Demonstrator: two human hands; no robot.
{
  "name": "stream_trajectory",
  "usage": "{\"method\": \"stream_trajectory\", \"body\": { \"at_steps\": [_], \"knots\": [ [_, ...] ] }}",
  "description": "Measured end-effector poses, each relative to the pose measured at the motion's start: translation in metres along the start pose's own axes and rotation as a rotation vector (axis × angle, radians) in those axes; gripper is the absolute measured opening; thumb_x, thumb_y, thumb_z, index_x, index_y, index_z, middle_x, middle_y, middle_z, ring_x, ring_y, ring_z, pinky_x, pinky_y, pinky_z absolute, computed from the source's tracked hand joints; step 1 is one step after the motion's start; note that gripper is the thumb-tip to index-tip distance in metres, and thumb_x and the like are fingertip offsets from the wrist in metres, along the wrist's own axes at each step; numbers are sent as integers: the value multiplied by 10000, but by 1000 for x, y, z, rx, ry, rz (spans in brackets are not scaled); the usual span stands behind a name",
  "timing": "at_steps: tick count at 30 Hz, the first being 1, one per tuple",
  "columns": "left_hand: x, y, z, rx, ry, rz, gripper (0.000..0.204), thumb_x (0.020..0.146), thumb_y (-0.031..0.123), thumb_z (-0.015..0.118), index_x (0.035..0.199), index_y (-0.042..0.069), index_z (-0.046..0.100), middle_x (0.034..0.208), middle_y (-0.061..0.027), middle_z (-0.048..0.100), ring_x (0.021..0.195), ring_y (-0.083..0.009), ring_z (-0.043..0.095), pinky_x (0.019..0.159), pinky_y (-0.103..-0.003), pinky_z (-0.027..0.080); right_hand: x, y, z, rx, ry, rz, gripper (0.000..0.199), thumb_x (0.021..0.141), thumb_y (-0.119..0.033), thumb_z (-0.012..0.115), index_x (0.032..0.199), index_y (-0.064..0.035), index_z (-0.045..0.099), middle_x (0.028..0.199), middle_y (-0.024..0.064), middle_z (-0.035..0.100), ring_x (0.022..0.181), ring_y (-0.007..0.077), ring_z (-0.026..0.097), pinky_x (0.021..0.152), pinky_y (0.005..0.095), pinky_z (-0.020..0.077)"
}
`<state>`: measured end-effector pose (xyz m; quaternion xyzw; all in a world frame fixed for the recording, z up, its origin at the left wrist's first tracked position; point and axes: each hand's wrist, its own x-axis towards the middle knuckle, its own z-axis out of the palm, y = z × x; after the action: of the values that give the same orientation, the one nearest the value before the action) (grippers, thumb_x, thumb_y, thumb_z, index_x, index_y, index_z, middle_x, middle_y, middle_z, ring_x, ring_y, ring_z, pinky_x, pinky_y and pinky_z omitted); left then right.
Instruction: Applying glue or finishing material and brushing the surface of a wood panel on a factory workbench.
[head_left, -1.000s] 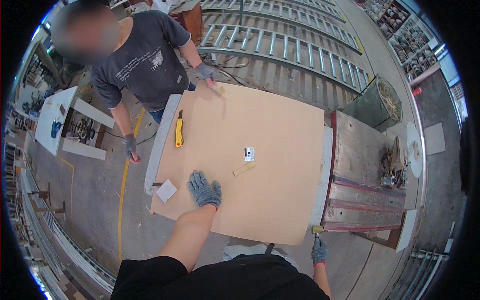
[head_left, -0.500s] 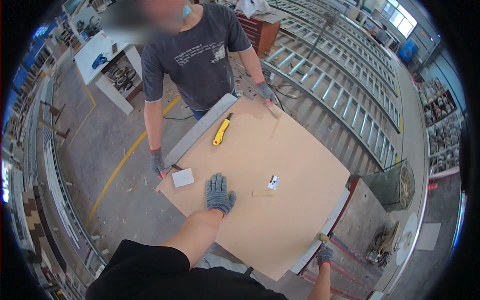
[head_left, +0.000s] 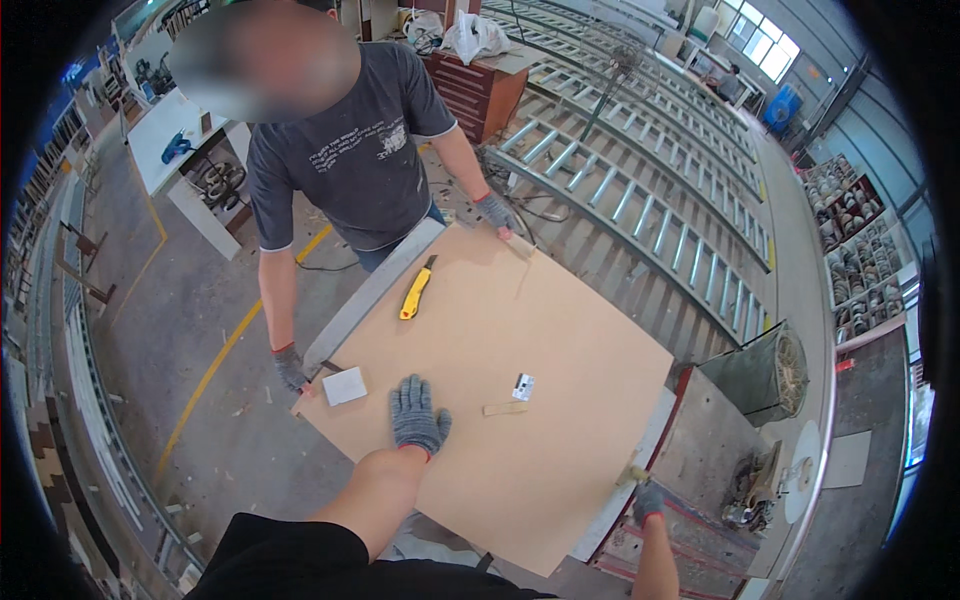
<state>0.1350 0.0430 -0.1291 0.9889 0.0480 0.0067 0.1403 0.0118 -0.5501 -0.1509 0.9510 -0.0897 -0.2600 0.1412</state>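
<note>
My left hand (head_left: 418,415), in a grey knit glove with red cuff, lies flat with fingers stretched out on a tan board (head_left: 560,320). At the board's right edge, my gloved right hand (head_left: 649,499) is closed at a small yellowish piece (head_left: 636,474) whose kind is too blurred to tell. A yellow utility knife (head_left: 418,288) lies on the far part of the board. Left of my left hand is a whitish rectangular block (head_left: 345,386). To its right lie a small black-and-white card (head_left: 523,387) and a short tan strip (head_left: 505,409).
Across the board stands a co-worker (head_left: 350,150), whose gloved hands (head_left: 292,370) are at its far edges. A grey strip (head_left: 370,295) runs along the far left edge. Metal roller racks (head_left: 640,220) fill the back right; a green bin (head_left: 757,372) stands at right.
The whole view has shifted, so the board and people appear lower and further left. My left hand stays flat on the board; my right hand stays by its right edge.
</note>
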Motion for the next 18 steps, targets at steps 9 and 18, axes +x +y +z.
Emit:
{"method": "stream_trajectory", "body": {
  "at_steps": [9,18],
  "knots": [
    [1,-11,-1,74,-1,-82,753,875,423,503,1458,-28,351,1561,-220,251,1471,-365,181,1205,-529,73,-99,22,201,625,-283,65,392,854,-172,574,1229,-59,558,953,199,704,907,355,698,769,489,544],
    [4,1,4,94,38,-54,712,890,395,494,1446,-33,369,1549,-237,262,1465,-380,186,1200,-536,87,-93,49,230,1086,-149,186,408,920,-486,588,863,-96,694,606,99,580,450,232,534,403,395,382]
  ]
}}
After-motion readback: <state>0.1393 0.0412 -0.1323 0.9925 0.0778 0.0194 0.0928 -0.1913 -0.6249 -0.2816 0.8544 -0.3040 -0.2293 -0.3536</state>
